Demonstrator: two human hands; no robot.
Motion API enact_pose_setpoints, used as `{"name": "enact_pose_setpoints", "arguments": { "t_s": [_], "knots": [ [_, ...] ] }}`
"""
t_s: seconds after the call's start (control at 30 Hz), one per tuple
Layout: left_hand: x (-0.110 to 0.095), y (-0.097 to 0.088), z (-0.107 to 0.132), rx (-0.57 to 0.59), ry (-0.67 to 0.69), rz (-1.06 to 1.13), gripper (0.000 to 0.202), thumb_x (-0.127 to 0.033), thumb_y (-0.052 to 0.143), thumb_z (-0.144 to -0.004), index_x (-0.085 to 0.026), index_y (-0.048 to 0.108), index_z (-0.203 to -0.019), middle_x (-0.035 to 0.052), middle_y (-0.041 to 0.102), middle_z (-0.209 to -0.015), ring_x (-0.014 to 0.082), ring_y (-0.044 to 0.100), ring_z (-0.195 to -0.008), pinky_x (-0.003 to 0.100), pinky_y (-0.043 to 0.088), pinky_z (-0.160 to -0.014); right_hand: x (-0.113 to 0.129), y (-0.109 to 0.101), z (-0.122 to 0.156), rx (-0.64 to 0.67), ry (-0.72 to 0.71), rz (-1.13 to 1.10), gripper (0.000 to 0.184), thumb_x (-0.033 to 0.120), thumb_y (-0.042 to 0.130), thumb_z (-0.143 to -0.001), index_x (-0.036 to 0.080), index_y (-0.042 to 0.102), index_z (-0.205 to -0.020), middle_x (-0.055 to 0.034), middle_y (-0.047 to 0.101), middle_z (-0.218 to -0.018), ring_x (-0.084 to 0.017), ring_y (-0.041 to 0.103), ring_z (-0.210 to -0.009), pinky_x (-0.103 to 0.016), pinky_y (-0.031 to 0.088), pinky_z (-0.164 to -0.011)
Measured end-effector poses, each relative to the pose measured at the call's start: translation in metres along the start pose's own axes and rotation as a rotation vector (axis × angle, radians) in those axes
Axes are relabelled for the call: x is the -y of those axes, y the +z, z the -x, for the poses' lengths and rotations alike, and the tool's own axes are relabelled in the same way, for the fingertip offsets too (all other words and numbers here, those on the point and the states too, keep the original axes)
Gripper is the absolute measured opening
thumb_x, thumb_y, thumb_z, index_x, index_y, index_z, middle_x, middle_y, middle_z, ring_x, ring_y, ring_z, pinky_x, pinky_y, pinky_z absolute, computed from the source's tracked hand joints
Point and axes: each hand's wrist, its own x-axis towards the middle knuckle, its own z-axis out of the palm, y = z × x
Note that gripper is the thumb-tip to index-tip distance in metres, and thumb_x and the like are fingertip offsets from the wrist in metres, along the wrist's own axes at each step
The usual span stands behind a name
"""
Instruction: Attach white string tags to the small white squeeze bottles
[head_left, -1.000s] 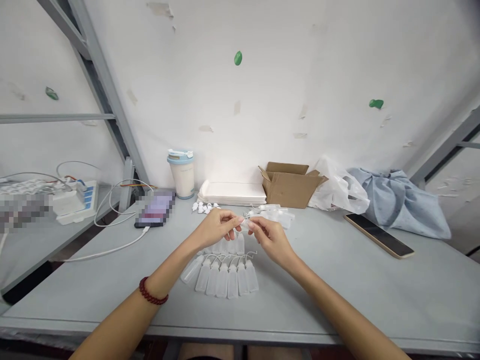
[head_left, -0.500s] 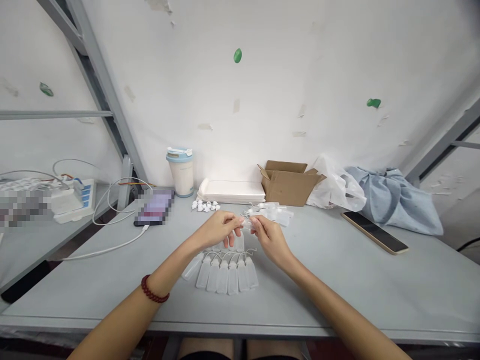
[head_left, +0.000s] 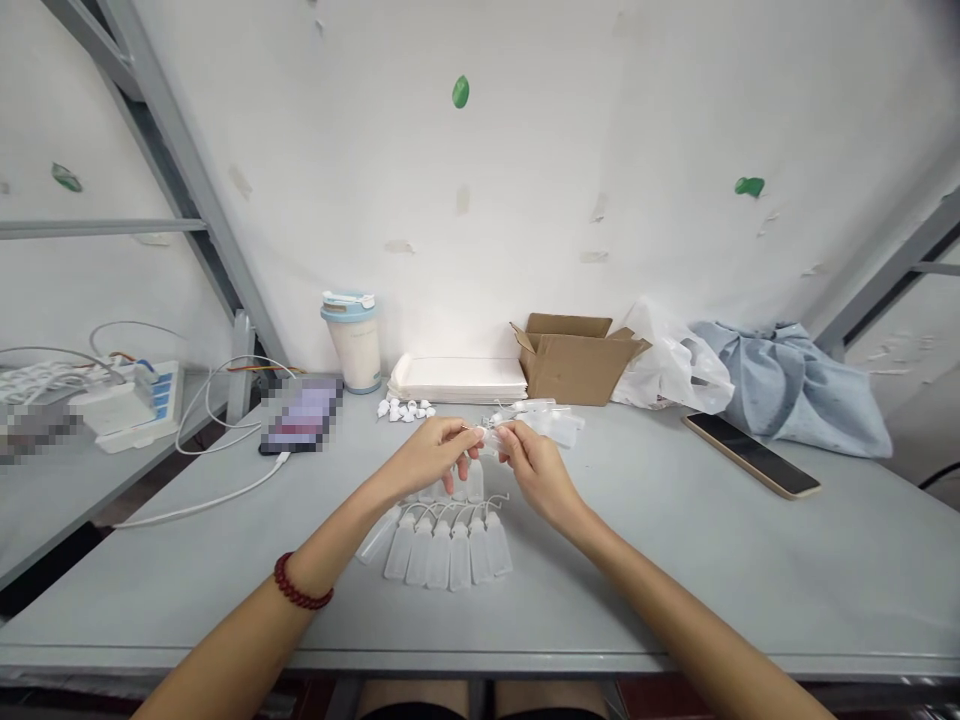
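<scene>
Between my two hands is a small translucent plastic bottle, mostly covered by the fingers. My left hand pinches its left end with thumb and forefinger, the other fingers curled loosely below. My right hand grips it from the right. In front of my hands, similar translucent bottles with white cord loops lie in a fanned row; more lie partly hidden under my left hand. Behind my right hand rests a loose pile of bottles. Several small white caps sit behind my left hand.
Along the wall stand a blue-lidded cup, a stack of white sheets or envelopes, an open cardboard box, a white plastic bag and blue cloth. Phones lie left and right, the left one cabled.
The view has shifted slightly. Both hands stay close together on the small bottle, with only slight finger movement. The row of bottles lies as before.
</scene>
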Motion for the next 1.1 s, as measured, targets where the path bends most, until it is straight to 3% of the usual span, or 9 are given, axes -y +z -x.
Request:
{"name": "enact_pose_setpoints", "arguments": {
  "t_s": [0.13,0.23,0.4,0.53,0.73,0.87,0.97,1.1],
  "knots": [
    [0.001,0.002,-0.001,-0.038,-0.037,0.024,0.035,-0.046,0.049,-0.082,-0.015,0.052,-0.066,-0.001,0.05,-0.06,0.0101,0.05,-0.048,0.021,0.045,-0.036,0.0,0.001,0.0,0.014,-0.041,0.063,0.025,0.032,0.031,-0.092,0.019,0.05,-0.081,0.0004,0.052,-0.064,-0.013,0.047,-0.057,-0.024,0.035,-0.057],
    [0.003,0.004,-0.001,-0.001,0.024,-0.002,0.033,-0.043,0.049,-0.084,-0.015,0.051,-0.065,-0.0032,0.048,-0.053,0.0088,0.049,-0.045,0.022,0.046,-0.043,-0.003,-0.001,-0.001,0.029,-0.017,0.064,0.027,0.033,0.033,-0.091,0.021,0.042,-0.069,0.0025,0.044,-0.057,-0.012,0.041,-0.051,-0.024,0.033,-0.054],
    [-0.003,0.008,0.002,-0.036,0.166,-0.161,0.026,-0.037,0.05,-0.084,-0.014,0.059,-0.075,-0.0033,0.05,-0.061,0.0071,0.05,-0.048,0.02,0.044,-0.049,0.0,-0.008,-0.005,0.124,0.243,-0.323,0.036,0.048,0.04,-0.086,0.022,0.03,-0.062,0.0071,0.032,-0.051,-0.007,0.029,-0.042,-0.022,0.03,-0.044],
    [-0.009,0.01,0.003,-0.07,0.15,-0.201,0.026,-0.038,0.05,-0.083,-0.015,0.062,-0.079,-0.0019,0.055,-0.071,0.0059,0.048,-0.046,0.019,0.043,-0.044,0.003,-0.011,-0.006,0.22,0.403,-0.521,0.036,0.05,0.044,-0.084,0.021,0.032,-0.066,0.0077,0.035,-0.052,-0.004,0.021,-0.04,-0.019,0.02,-0.038],
    [-0.005,0.003,0.0,-0.054,0.046,-0.166,0.035,-0.043,0.047,-0.084,-0.015,0.054,-0.063,-0.0026,0.05,-0.058,0.0079,0.048,-0.042,0.02,0.043,-0.04,-0.004,0.001,-0.001,0.05,0.155,-0.294,0.033,0.047,0.041,-0.088,0.019,0.044,-0.069,0.0029,0.045,-0.059,-0.008,0.038,-0.049,-0.02,0.031,-0.044],
    [-0.005,0.001,0.002,-0.012,0.014,-0.174,0.041,-0.046,0.046,-0.084,-0.015,0.05,-0.057,-0.0016,0.05,-0.055,0.0088,0.048,-0.044,0.021,0.042,-0.042,-0.004,0.006,0.001,-0.027,0.079,-0.141,0.03,0.043,0.038,-0.09,0.019,0.049,-0.076,0.0018,0.049,-0.061,-0.01,0.044,-0.054,-0.022,0.035,-0.05],
    [-0.004,0.001,0.004,-0.027,0.07,-0.204,0.04,-0.045,0.045,-0.084,-0.015,0.054,-0.059,-0.0012,0.052,-0.056,0.0093,0.048,-0.046,0.022,0.042,-0.046,-0.001,0.006,0.0,-0.032,0.054,-0.062,0.033,0.042,0.035,-0.091,0.019,0.048,-0.072,0.0012,0.048,-0.061,-0.011,0.044,-0.054,-0.023,0.035,-0.052],
    [0.002,0.004,0.004,-0.116,0.223,-0.4,0.036,-0.04,0.043,-0.086,-0.015,0.06,-0.067,0.0009,0.058,-0.062,0.0125,0.051,-0.057,0.024,0.04,-0.054,-0.001,0.005,-0.004,0.016,0.084,-0.047,0.039,0.045,0.035,-0.089,0.019,0.041,-0.06,0.0014,0.043,-0.056,-0.01,0.039,-0.05,-0.023,0.033,-0.048]
  ]
}}
